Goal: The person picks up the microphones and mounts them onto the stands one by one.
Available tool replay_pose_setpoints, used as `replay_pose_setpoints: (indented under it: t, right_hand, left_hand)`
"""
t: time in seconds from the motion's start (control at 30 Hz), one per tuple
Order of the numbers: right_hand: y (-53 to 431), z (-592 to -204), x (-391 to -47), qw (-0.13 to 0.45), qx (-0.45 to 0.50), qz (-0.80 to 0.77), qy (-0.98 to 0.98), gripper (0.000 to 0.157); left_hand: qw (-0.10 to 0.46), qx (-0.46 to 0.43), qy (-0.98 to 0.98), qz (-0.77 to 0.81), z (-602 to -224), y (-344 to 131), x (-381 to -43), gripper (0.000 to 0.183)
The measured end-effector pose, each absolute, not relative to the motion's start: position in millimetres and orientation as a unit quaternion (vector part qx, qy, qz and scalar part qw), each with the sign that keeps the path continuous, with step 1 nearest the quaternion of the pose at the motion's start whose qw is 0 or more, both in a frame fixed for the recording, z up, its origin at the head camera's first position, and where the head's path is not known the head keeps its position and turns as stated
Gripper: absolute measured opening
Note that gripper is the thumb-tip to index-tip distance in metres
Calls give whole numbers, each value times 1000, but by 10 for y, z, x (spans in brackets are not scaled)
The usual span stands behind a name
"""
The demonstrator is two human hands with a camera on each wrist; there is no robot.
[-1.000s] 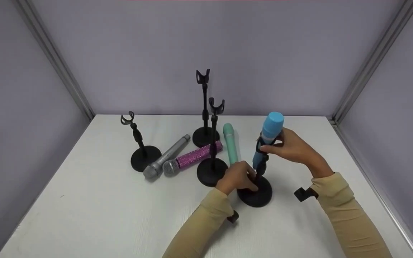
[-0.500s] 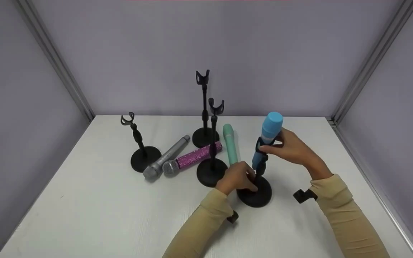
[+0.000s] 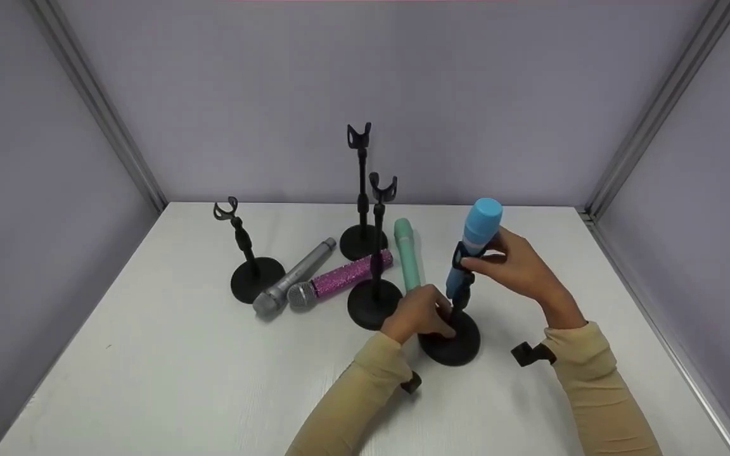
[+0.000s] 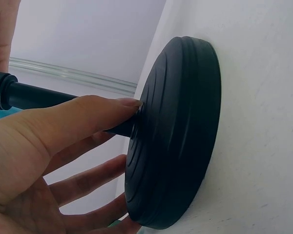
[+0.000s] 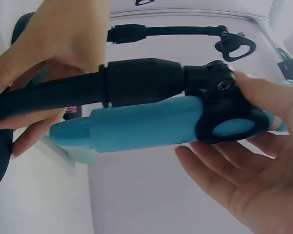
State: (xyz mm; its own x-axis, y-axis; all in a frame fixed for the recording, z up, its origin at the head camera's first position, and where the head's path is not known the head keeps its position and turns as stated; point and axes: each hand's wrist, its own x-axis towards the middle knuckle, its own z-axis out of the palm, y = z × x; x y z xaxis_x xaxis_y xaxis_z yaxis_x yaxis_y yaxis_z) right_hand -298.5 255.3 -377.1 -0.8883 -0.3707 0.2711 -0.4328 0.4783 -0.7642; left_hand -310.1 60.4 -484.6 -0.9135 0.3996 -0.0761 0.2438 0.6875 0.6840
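A blue microphone (image 3: 482,225) sits tilted in the clip (image 5: 229,114) of a short black microphone stand (image 3: 463,339), its head up. My right hand (image 3: 517,266) grips the microphone at the clip; in the right wrist view the thumb lies by the clip's joint and the fingers are on the microphone's other side. Low on the same stand, my left hand (image 3: 421,313) holds it at the foot of the pole. The left wrist view has the thumb on the round base (image 4: 178,131), with the other fingers around the pole and against the base's edge.
Left of my hands lie a mint-green microphone (image 3: 407,256), a pink glitter microphone (image 3: 343,278) and a silver microphone (image 3: 298,275). Three other stands hold nothing: a front one (image 3: 374,304), a back one (image 3: 363,183) and a left one (image 3: 257,278). Walls enclose the white table (image 3: 181,380).
My right wrist and forearm have shifted slightly left and down, while the fingers keep their hold. The left hand, the stand and the blue microphone stay almost in place.
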Motion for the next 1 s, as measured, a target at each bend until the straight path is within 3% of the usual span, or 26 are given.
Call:
replay_pose_setpoints:
  t: [0.13, 0.4, 0.7, 1.0]
  right_hand:
    - [2560, -3790, -2941, 52, 227, 457, -858, 48]
    - [2615, -3797, -2847, 74, 202, 442, -871, 52]
    - [2729, -3811, -2743, 29, 183, 395, -900, 49]
    - [2774, -3892, -2818, -14, 225, 374, -899, 34]
  left_hand:
    - [116, 172, 911, 358, -4850, 610, -3105, 18]
    - [111, 176, 911, 357, -4841, 598, -3101, 19]
    - [96, 202, 909, 351, -4857, 622, -3101, 19]
    - [104, 189, 911, 351, -4843, 597, -3115, 19]
